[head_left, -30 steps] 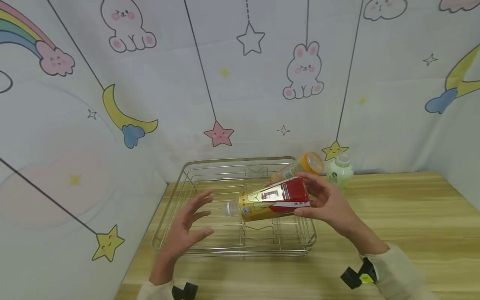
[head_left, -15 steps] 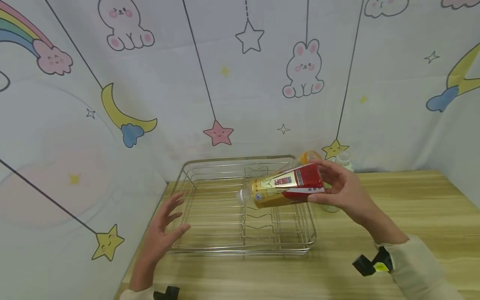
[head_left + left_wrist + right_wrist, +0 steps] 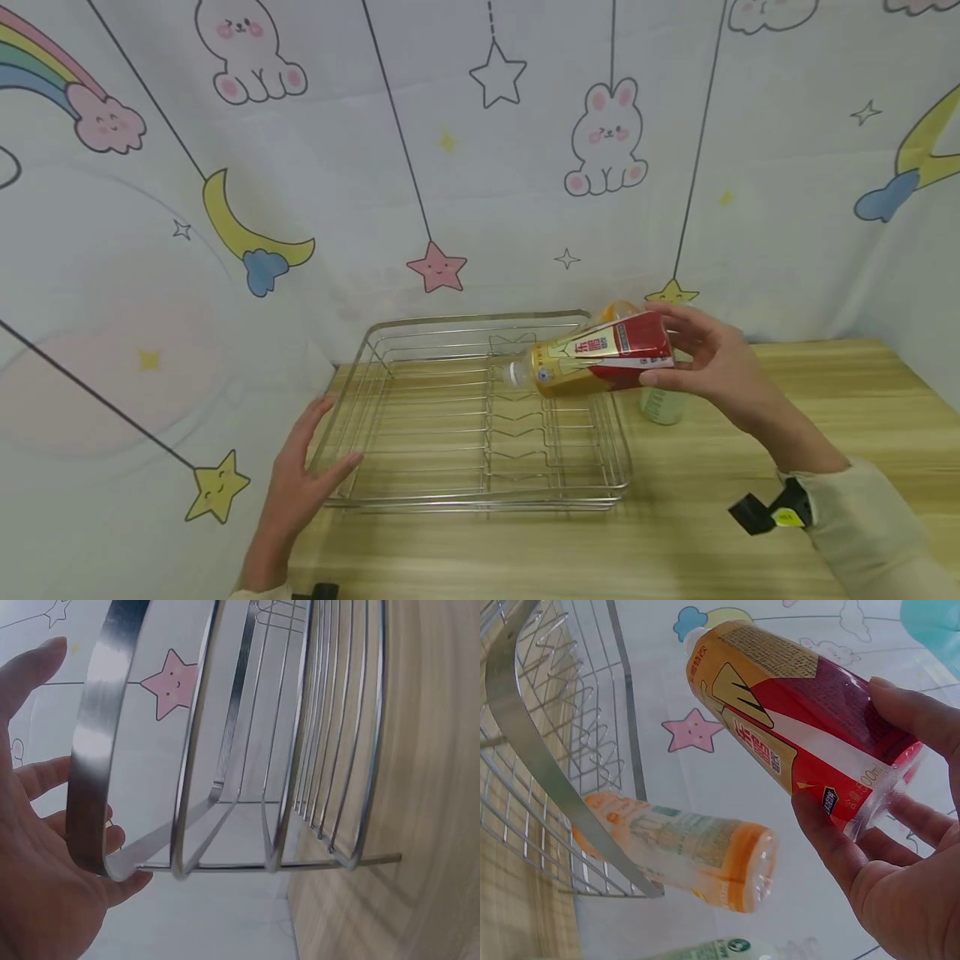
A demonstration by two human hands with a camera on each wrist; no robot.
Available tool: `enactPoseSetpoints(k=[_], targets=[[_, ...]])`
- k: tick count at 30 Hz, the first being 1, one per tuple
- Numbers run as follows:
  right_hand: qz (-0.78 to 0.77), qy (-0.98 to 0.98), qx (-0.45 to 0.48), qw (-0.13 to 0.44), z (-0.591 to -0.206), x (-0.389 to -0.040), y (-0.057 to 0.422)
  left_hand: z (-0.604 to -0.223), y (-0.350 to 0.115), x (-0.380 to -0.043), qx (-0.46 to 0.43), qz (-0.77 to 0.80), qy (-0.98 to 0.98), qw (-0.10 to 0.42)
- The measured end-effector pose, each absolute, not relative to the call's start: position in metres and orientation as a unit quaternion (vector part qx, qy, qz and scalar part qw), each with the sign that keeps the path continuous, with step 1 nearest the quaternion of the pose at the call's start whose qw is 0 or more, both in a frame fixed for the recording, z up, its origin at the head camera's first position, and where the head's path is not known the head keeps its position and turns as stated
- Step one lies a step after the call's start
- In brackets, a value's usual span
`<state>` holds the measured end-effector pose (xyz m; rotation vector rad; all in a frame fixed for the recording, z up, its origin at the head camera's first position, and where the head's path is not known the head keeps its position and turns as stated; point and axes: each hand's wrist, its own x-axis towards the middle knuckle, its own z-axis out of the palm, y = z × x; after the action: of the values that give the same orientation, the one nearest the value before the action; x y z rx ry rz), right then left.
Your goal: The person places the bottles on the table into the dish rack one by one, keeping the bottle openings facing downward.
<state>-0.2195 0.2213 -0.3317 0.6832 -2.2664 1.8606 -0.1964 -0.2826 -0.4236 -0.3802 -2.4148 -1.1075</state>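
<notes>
My right hand (image 3: pixel 716 371) grips the base end of a gold-and-red plastic drink bottle (image 3: pixel 600 358), thumb on one side and fingers on the other. The bottle lies sideways in the air above the rack's right part, its white cap end pointing left. My left hand (image 3: pixel 300 475) is at the left side of a metal wire dish rack (image 3: pixel 420 504), thumb and fingers spread. In the left wrist view the fingers (image 3: pixel 41 776) reach behind the rack's flat rim (image 3: pixel 97 735), and the thumb stands apart from it.
A clear bottle with orange ends (image 3: pixel 682 847) leans over the rim at the rack's back right corner. Right of the rack stands a pale green bottle (image 3: pixel 663 407), partly hidden by the right hand. A printed cloth wall (image 3: pixel 525 250) closes off the back of the wooden table (image 3: pixel 810 417).
My right hand has carried the gold-and-red bottle right and slightly up, now overlapping the orange bottle. My left hand has moved left and down to the rack's left side.
</notes>
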Motion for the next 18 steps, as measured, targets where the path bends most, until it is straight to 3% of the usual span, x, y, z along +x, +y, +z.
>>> enactPoseSetpoints(k=[11, 18], targets=[[0.569, -0.793, 0.197, 0.095, -0.312, -0.224, 0.243, -0.445, -0.294, -0.199, -0.116, -0.415, -0.891, 0.142], [0.527, -0.826, 0.180, 0.086, -0.309, -0.228, 0.248, -0.445, -0.296, -0.199, -0.116, -0.442, -0.884, 0.098]])
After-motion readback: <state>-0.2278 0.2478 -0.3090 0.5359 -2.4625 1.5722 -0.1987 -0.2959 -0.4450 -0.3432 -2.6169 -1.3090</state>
